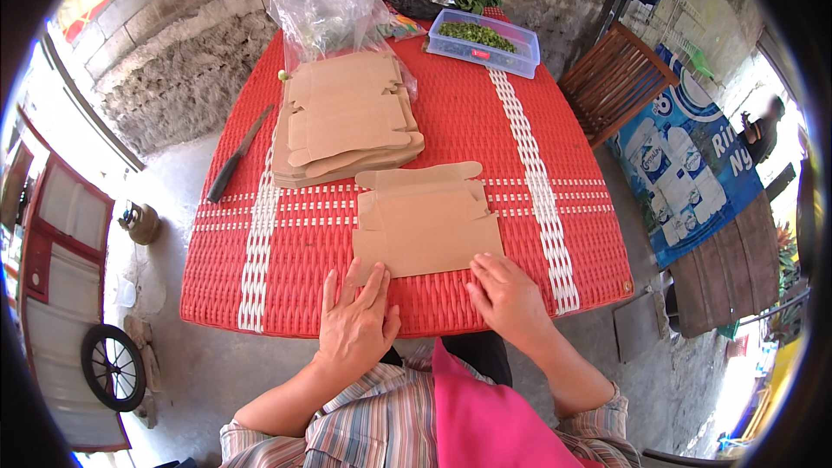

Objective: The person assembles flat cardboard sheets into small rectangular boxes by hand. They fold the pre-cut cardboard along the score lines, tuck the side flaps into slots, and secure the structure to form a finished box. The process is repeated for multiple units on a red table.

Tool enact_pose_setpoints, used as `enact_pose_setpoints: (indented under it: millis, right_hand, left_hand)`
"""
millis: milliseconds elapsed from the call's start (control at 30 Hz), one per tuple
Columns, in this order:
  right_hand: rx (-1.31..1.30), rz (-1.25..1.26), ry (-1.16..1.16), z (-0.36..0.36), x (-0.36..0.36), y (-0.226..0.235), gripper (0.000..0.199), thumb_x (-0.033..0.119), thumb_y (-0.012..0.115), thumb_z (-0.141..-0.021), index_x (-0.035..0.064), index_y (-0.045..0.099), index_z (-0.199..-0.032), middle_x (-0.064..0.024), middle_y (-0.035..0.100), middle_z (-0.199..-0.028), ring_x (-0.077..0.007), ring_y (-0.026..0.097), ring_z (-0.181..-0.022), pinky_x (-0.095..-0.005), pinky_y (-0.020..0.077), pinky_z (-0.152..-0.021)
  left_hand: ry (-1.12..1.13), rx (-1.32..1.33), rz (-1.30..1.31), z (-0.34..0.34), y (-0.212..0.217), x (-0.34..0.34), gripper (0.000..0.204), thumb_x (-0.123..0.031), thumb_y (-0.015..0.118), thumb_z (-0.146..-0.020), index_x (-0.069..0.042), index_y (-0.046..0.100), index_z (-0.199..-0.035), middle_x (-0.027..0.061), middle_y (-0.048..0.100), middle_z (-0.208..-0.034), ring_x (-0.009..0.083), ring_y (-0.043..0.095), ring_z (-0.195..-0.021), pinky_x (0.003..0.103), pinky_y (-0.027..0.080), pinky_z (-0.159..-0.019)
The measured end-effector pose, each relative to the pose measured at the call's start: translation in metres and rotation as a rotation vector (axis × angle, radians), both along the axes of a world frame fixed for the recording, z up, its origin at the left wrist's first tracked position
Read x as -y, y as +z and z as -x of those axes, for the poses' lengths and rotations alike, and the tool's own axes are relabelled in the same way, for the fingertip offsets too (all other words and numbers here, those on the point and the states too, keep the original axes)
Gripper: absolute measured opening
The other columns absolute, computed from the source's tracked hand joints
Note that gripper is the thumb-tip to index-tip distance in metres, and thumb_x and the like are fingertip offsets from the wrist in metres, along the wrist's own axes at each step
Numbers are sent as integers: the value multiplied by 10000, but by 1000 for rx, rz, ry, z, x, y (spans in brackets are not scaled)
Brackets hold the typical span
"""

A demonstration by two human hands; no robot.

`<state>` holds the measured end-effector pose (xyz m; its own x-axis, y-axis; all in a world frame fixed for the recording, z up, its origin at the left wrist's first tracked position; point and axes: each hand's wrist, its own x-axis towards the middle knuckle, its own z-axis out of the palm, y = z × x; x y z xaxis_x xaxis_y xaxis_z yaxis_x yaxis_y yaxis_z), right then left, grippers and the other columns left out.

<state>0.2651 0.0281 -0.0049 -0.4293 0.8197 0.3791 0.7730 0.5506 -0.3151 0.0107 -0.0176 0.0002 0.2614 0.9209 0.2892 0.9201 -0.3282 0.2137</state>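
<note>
An unfolded brown cardboard box blank (pixel 429 224) lies flat on a red woven table in front of me, its notched flaps toward the far side. My left hand (pixel 357 319) rests on its near left corner, open, with fingers spread and stretched over the edge. At the near right corner, the fingertips of my right hand (pixel 510 296) touch the cardboard; its fingers are slightly bent and the thumb stands apart. Beyond the blank, a stack of similar cardboard blanks (pixel 347 113) sits to the left.
A dark-handled knife (pixel 238 156) lies left of the stack. Behind it are a clear plastic bag (pixel 325 13) and a black bag (pixel 425 2). A clear tub (pixel 520 62) holds chopped greens at the far right. A wooden chair (pixel 617 82) stands beyond the table's right edge.
</note>
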Motion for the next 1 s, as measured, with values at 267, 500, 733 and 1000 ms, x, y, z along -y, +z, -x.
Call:
enact_pose_setpoints:
  millis: [267, 500, 733, 1000]
  right_hand:
    - [-391, 106, -134, -10, -47, 21, 268, 146, 678, -921, -55, 674, -1100, -159, 631, -1096, -337, 630, -1021, -405, 514, -872]
    - [-296, 212, -186, -17, -77, 12, 569, 234, 751, -879, -27, 570, -1351, -161, 603, -1153, -326, 606, -1056, -393, 489, -935]
    - [-657, 512, -202, -20, -86, -2, 533, 130, 817, -810, -9, 632, -1290, -99, 587, -1104, -237, 599, -1037, -359, 487, -931]
    - [-738, 221, -15, -16, -79, 19, 227, -28, 776, -803, 35, 663, -990, -20, 598, -1050, -152, 591, -1022, -297, 475, -892]
  left_hand:
    - [156, 254, -82, 13, 11, -50, 429, -97, 580, -904, 8, 567, -1321, 212, 585, -1284, 384, 523, -1228, 483, 351, -1113]
    - [227, 482, 175, 38, -9, -90, 613, -105, 680, -867, -4, 472, -1435, 169, 613, -1274, 328, 577, -1168, 436, 435, -1038]
    - [109, 906, 169, 34, -8, -89, 831, 84, 705, -780, -64, 381, -1531, 68, 586, -1079, 200, 562, -1052, 355, 446, -1016]
    - [-18, 1225, 30, 23, 16, -85, 730, 176, 639, -790, -63, 495, -1465, 33, 586, -1011, 167, 599, -969, 310, 517, -903]
